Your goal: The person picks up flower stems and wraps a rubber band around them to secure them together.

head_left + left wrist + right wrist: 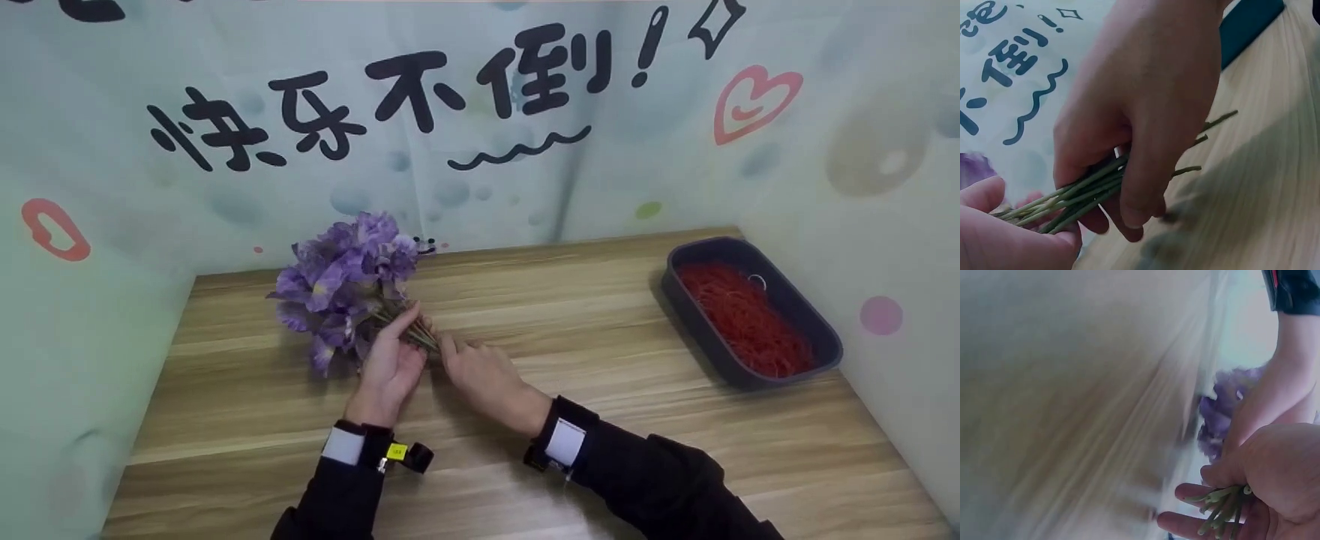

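A bunch of purple artificial-looking flowers is held at a slant over the table's left half, blooms toward the back left. My left hand cradles the green stems just below the blooms, thumb on the upper side and fingers beneath. Lower down, my right hand grips the same stems between thumb and fingers. Several cut stem ends stick out past the right hand in the left wrist view. From the right wrist, the stem ends point toward the camera, with the fingers spread around them.
On the right of the wood-grain table stands a dark blue rectangular tub holding red shredded filler and a small pale ring. A printed cloth backdrop encloses the back and both sides.
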The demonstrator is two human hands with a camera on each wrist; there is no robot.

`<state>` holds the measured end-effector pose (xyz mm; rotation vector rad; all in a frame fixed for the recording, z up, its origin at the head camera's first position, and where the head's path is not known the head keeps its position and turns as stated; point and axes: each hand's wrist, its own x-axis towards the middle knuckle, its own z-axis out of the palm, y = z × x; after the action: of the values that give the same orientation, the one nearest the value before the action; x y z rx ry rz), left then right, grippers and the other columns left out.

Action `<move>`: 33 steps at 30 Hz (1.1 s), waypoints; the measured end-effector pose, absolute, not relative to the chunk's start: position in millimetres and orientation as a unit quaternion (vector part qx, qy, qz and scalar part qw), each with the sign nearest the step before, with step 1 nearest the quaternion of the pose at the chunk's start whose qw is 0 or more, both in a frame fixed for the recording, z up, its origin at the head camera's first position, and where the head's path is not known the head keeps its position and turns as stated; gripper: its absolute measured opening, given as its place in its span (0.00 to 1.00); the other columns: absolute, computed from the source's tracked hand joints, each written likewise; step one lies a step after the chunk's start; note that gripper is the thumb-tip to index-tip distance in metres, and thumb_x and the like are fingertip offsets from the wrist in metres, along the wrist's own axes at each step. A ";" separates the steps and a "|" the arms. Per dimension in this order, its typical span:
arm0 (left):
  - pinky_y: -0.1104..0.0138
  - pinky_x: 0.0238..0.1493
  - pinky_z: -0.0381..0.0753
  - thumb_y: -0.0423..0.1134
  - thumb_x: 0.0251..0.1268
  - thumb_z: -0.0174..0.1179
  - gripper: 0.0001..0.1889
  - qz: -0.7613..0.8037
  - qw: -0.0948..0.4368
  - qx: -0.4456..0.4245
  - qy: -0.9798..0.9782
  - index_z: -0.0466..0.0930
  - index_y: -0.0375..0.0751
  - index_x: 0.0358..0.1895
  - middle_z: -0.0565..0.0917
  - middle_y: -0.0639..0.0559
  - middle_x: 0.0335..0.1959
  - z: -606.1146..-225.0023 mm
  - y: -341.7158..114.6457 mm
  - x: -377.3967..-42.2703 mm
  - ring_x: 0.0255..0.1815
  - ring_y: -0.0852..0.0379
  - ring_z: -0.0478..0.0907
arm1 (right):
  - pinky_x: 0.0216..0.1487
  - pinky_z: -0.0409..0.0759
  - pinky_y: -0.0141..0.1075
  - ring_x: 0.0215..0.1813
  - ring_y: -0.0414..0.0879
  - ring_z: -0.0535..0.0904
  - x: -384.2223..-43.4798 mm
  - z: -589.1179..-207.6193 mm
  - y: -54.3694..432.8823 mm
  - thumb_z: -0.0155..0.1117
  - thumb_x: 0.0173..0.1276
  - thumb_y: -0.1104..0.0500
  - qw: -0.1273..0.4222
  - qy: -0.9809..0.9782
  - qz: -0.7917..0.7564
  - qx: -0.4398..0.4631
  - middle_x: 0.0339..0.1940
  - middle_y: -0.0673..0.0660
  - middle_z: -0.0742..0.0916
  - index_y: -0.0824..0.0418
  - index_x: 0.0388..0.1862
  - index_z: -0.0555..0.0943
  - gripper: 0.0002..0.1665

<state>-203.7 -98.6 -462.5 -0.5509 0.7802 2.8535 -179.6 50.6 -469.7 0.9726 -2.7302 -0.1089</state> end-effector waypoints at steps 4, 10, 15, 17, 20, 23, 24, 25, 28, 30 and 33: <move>0.71 0.31 0.70 0.36 0.69 0.60 0.05 0.947 0.044 -0.197 0.251 0.75 0.40 0.35 0.73 0.53 0.25 -456.6 -96.8 -204.1 0.25 0.59 0.69 | 0.11 0.68 0.31 0.17 0.43 0.71 -173.7 -466.9 48.9 0.61 0.58 0.70 0.131 -0.929 -0.026 0.346 0.18 0.50 0.75 0.63 0.47 0.71 0.18; 0.72 0.21 0.61 0.42 0.71 0.58 0.15 0.963 0.036 -0.184 0.194 0.69 0.45 0.25 0.66 0.56 0.16 -451.3 -97.5 -199.7 0.16 0.62 0.60 | 0.12 0.70 0.31 0.16 0.43 0.72 -171.8 -461.9 49.3 0.61 0.62 0.68 0.121 -0.924 0.026 0.362 0.16 0.51 0.76 0.63 0.42 0.74 0.11; 0.73 0.14 0.54 0.43 0.73 0.54 0.23 0.980 0.058 -0.119 0.146 0.61 0.47 0.16 0.60 0.57 0.09 -445.1 -96.1 -191.5 0.09 0.63 0.53 | 0.15 0.68 0.30 0.15 0.39 0.69 -174.5 -455.0 54.5 0.63 0.70 0.55 0.026 -0.914 0.171 0.367 0.14 0.48 0.72 0.57 0.26 0.76 0.13; 0.73 0.12 0.51 0.44 0.75 0.50 0.26 0.984 0.070 -0.090 0.136 0.58 0.47 0.13 0.57 0.57 0.07 -442.6 -95.1 -187.2 0.08 0.63 0.49 | 0.16 0.66 0.29 0.14 0.37 0.65 -173.9 -453.7 57.3 0.62 0.71 0.50 -0.010 -0.902 0.220 0.371 0.11 0.46 0.68 0.55 0.20 0.71 0.20; 0.73 0.11 0.47 0.44 0.77 0.45 0.29 0.987 0.078 -0.058 0.124 0.56 0.47 0.11 0.54 0.57 0.06 -440.3 -93.5 -181.1 0.08 0.63 0.44 | 0.14 0.63 0.27 0.11 0.34 0.61 -171.2 -454.1 60.9 0.59 0.72 0.51 -0.041 -0.889 0.260 0.375 0.10 0.43 0.65 0.51 0.16 0.64 0.24; 0.74 0.11 0.47 0.41 0.77 0.42 0.28 0.989 0.082 -0.043 0.118 0.55 0.48 0.10 0.54 0.58 0.05 -440.1 -91.9 -177.8 0.09 0.63 0.43 | 0.11 0.59 0.25 0.11 0.32 0.59 -168.4 -456.3 63.2 0.56 0.72 0.53 -0.042 -0.885 0.277 0.373 0.10 0.42 0.64 0.51 0.14 0.62 0.26; 0.74 0.11 0.47 0.39 0.76 0.41 0.28 0.989 0.084 -0.041 0.116 0.55 0.48 0.09 0.54 0.58 0.05 -440.8 -91.5 -177.4 0.09 0.63 0.43 | 0.12 0.58 0.25 0.11 0.32 0.58 -167.7 -457.2 64.0 0.56 0.72 0.54 -0.038 -0.886 0.275 0.371 0.10 0.41 0.63 0.51 0.13 0.61 0.26; 0.74 0.11 0.47 0.38 0.75 0.41 0.27 0.989 0.087 -0.040 0.115 0.56 0.48 0.09 0.55 0.58 0.04 -441.9 -91.1 -177.6 0.09 0.63 0.43 | 0.12 0.57 0.26 0.11 0.32 0.58 -167.0 -458.4 64.7 0.56 0.71 0.55 -0.032 -0.888 0.270 0.370 0.10 0.41 0.63 0.51 0.13 0.61 0.26; 0.75 0.10 0.49 0.35 0.71 0.41 0.26 0.988 0.096 -0.043 0.112 0.57 0.48 0.08 0.58 0.57 0.03 -448.5 -91.2 -180.5 0.08 0.64 0.46 | 0.14 0.58 0.27 0.12 0.33 0.58 -165.7 -461.1 66.6 0.56 0.70 0.56 -0.016 -0.899 0.245 0.364 0.10 0.41 0.63 0.50 0.12 0.62 0.25; 0.74 0.10 0.50 0.34 0.69 0.42 0.25 0.988 0.098 -0.046 0.108 0.58 0.48 0.08 0.59 0.57 0.03 -455.1 -92.0 -184.1 0.07 0.64 0.47 | 0.16 0.60 0.29 0.13 0.34 0.59 -165.6 -463.2 67.1 0.56 0.69 0.56 -0.012 -0.905 0.225 0.359 0.10 0.41 0.63 0.50 0.13 0.62 0.25; 0.74 0.09 0.50 0.34 0.69 0.43 0.25 0.989 0.096 -0.043 0.106 0.59 0.48 0.09 0.60 0.57 0.03 -466.7 -93.8 -189.3 0.06 0.64 0.48 | 0.17 0.63 0.30 0.14 0.36 0.61 -166.4 -467.5 66.2 0.56 0.70 0.54 -0.018 -0.914 0.200 0.352 0.11 0.42 0.64 0.50 0.12 0.62 0.25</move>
<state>-189.3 -93.8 -466.7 -0.1267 0.3131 2.9297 -166.4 66.2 -467.5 1.1196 -2.9044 0.6350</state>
